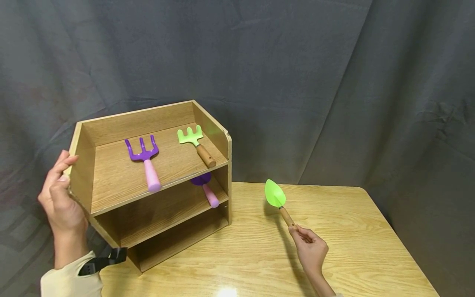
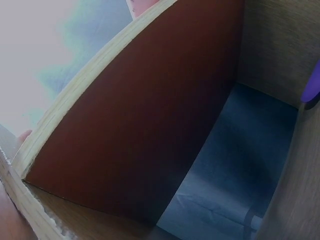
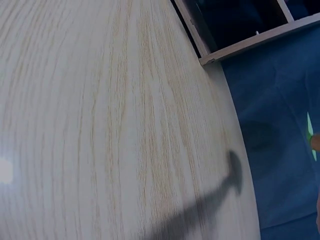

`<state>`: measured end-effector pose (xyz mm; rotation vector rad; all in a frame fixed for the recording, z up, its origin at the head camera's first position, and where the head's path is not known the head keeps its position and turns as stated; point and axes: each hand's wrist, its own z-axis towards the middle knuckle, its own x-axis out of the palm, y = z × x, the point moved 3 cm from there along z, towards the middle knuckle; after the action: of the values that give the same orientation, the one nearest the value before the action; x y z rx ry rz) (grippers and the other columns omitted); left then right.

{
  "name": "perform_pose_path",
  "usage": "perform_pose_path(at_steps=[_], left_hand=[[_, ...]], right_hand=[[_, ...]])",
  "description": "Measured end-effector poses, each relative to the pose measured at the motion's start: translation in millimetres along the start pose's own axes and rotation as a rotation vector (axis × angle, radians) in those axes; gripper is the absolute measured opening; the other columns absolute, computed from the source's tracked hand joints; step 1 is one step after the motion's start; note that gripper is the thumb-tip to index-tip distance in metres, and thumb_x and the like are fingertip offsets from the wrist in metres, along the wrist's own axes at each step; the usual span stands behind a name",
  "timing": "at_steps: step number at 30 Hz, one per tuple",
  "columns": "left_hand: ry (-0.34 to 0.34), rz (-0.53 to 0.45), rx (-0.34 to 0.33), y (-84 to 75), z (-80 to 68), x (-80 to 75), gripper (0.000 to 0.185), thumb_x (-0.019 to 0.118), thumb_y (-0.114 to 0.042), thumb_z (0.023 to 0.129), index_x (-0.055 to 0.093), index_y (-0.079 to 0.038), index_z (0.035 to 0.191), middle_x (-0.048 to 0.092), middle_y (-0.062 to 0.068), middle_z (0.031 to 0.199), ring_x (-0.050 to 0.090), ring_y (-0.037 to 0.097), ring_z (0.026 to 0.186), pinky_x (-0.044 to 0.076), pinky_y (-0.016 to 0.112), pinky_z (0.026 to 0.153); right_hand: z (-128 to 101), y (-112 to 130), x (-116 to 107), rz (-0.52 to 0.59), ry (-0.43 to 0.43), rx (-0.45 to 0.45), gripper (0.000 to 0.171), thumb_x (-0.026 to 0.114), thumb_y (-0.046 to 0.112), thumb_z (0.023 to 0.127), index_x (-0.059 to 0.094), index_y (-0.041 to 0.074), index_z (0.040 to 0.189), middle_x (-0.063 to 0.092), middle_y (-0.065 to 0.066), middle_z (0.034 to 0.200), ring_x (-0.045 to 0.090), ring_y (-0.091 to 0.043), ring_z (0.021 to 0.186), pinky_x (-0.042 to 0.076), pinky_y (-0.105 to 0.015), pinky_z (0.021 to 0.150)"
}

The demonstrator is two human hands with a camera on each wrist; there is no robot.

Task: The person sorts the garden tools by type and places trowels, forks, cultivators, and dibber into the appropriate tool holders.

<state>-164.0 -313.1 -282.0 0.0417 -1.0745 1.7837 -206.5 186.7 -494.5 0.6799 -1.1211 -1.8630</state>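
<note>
My left hand (image 1: 64,202) grips the left side panel of a small wooden shelf unit (image 1: 111,175), thumb in front and fingers over the edge. That panel (image 2: 140,110) fills much of the left wrist view. Off to the right, my right hand (image 1: 311,251) pinches a green hand trowel (image 1: 275,194) near the end of its wooden handle, blade pointing away and raised over its shadow. The trowel's edge (image 3: 310,127) shows at the right of the right wrist view. On the unit's top lie a purple hand fork (image 1: 144,155) and a green hand rake (image 1: 191,136).
A purple trowel with a pink handle (image 1: 210,195) lies on the unit's middle shelf, partly hidden by the top board. The unit stands on the left of a light wooden table (image 1: 341,218). Grey cloth (image 1: 282,86) hangs behind and at the sides.
</note>
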Motion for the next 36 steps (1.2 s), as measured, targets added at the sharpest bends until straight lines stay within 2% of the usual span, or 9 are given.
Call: perform_pose_path(at_steps=[4,6,10,13,18,23,31,36], left_hand=[[-0.006,0.000,-0.022,0.3,0.5,-0.7,0.041,0.034,0.000,0.083,0.069,0.010,0.104,0.056,0.017,0.132,0.044,0.027,0.129,0.022,0.027,0.105],[-0.007,0.000,-0.026,0.8,0.7,-1.1,0.042,0.034,0.000,0.083,0.069,0.010,0.104,0.057,0.017,0.132,0.044,0.027,0.129,0.022,0.027,0.105],[-0.011,-0.018,-0.019,1.6,0.9,-0.6,0.041,0.034,0.001,0.084,0.068,0.012,0.103,0.058,0.018,0.130,0.045,0.027,0.128,0.023,0.026,0.105],[-0.014,-0.024,-0.017,1.4,0.8,0.1,0.041,0.034,0.001,0.084,0.068,0.012,0.104,0.058,0.018,0.129,0.045,0.027,0.128,0.024,0.026,0.104],[-0.015,-0.009,-0.033,0.0,0.1,0.8,0.042,0.034,0.000,0.084,0.068,0.011,0.105,0.057,0.017,0.132,0.044,0.027,0.128,0.023,0.027,0.104],[-0.020,-0.034,-0.037,-0.4,0.2,0.6,0.042,0.034,0.000,0.083,0.067,0.013,0.105,0.056,0.018,0.132,0.043,0.028,0.129,0.024,0.027,0.104],[-0.017,0.017,-0.025,-0.5,-0.2,-1.0,0.043,0.033,0.000,0.083,0.069,0.008,0.105,0.055,0.017,0.133,0.044,0.027,0.128,0.022,0.027,0.105],[-0.012,0.022,-0.029,-0.6,-0.5,-0.3,0.043,0.034,0.000,0.083,0.070,0.008,0.106,0.054,0.018,0.134,0.043,0.027,0.129,0.021,0.028,0.105]], right_hand=[[-2.0,26.7,0.0,-0.013,0.024,-0.021,0.010,0.076,-0.014,0.073,0.068,-0.016,0.078,0.067,-0.027,0.079,0.066,-0.005,0.061,0.050,-0.019,0.055],[-2.7,32.3,-0.4,-0.019,0.028,-0.022,0.010,0.076,-0.015,0.073,0.067,-0.017,0.078,0.067,-0.027,0.079,0.066,-0.005,0.061,0.050,-0.018,0.056],[-3.7,31.4,-2.0,-0.007,0.032,-0.041,0.011,0.075,-0.018,0.071,0.066,-0.017,0.078,0.067,-0.028,0.079,0.067,-0.006,0.062,0.050,-0.018,0.057],[-4.7,20.6,-4.1,0.005,0.025,-0.033,0.010,0.076,-0.016,0.071,0.068,-0.015,0.078,0.068,-0.026,0.080,0.067,-0.006,0.062,0.051,-0.018,0.056],[-6.8,5.0,-7.6,0.001,0.004,0.044,0.010,0.079,-0.009,0.073,0.071,-0.009,0.080,0.071,-0.012,0.079,0.067,-0.007,0.062,0.051,-0.020,0.056],[-9.0,7.5,-10.0,-0.006,0.002,0.039,0.012,0.080,-0.008,0.073,0.070,-0.011,0.079,0.072,-0.003,0.077,0.068,-0.008,0.061,0.051,-0.021,0.056],[-10.2,13.5,-15.1,-0.006,-0.009,0.015,0.012,0.079,-0.012,0.071,0.069,-0.012,0.078,0.072,-0.004,0.078,0.067,-0.007,0.062,0.051,-0.021,0.056],[-11.2,27.3,-17.3,0.010,-0.001,-0.010,0.011,0.077,-0.016,0.071,0.068,-0.015,0.077,0.071,-0.011,0.079,0.067,-0.006,0.063,0.051,-0.020,0.056]])
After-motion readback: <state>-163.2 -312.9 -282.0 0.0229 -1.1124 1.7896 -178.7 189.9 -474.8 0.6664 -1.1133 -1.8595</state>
